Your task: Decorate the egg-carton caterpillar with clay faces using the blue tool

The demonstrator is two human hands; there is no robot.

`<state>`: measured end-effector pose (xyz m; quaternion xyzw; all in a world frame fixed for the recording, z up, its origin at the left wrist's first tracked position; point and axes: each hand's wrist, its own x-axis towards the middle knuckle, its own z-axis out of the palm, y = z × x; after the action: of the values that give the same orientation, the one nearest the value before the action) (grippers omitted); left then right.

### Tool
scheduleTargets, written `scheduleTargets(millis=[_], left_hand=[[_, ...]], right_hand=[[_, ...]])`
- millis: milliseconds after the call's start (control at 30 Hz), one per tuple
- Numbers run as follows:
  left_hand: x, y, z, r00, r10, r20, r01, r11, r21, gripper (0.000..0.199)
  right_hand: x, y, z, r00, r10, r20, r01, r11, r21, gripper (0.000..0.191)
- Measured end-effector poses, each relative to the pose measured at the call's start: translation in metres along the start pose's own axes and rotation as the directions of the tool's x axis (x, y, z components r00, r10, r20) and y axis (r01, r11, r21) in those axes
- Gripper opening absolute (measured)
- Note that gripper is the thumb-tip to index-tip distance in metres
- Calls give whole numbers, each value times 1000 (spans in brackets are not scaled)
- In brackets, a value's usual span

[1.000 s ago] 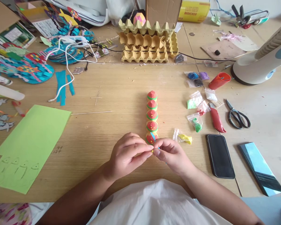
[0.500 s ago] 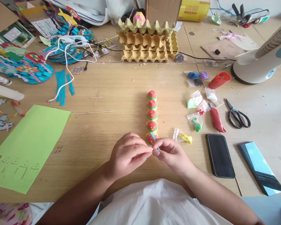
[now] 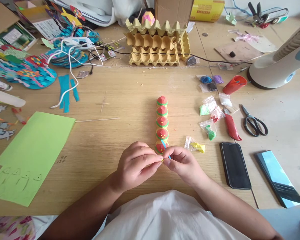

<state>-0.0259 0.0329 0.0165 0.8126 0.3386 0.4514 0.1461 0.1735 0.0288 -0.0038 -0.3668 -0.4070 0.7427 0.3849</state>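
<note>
My left hand (image 3: 138, 165) is closed, its thumb and fingertips pinched around a tiny yellow bit of clay (image 3: 162, 160). Facing it, my right hand (image 3: 183, 165) grips a thin blue modelling tool (image 3: 163, 144) whose flat tip points up and away. The fingertips of both hands nearly meet. Just beyond them stands a painted egg-carton strip (image 3: 162, 121) with several red-topped cups ringed in green, some bearing small yellow marks. The nearest cup is partly hidden by the tool and my fingers. To the right lies an opened bag of yellow clay (image 3: 198, 147).
Right of the strip are bagged clays (image 3: 208, 106), a red cup (image 3: 234, 84), a red utility knife (image 3: 231, 126), scissors (image 3: 255, 121) and a phone (image 3: 235, 165). Egg cartons (image 3: 153, 58) stand at the back. Green paper (image 3: 37, 150) and a white cable (image 3: 71, 63) lie left.
Both hands stay almost in place, with only a slight shift at the fingertips. The yellow bit shows a little more clearly between them.
</note>
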Motion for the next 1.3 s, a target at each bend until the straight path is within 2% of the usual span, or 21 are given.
scheduleTargets(millis=[300, 733, 1300], left_hand=[[-1, 0, 0, 1000, -10, -23, 11, 999, 47, 24], [-2, 0, 0, 1000, 1, -1, -1, 998, 69, 21], [-3, 0, 0, 1000, 2, 1, -2, 998, 64, 21]], right_hand=[[-1, -4, 2, 1000, 4, -24, -4, 999, -32, 23], [0, -3, 3, 1000, -26, -9, 26, 1000, 4, 16], [-1, -3, 4, 997, -80, -1, 79, 996, -46, 11]])
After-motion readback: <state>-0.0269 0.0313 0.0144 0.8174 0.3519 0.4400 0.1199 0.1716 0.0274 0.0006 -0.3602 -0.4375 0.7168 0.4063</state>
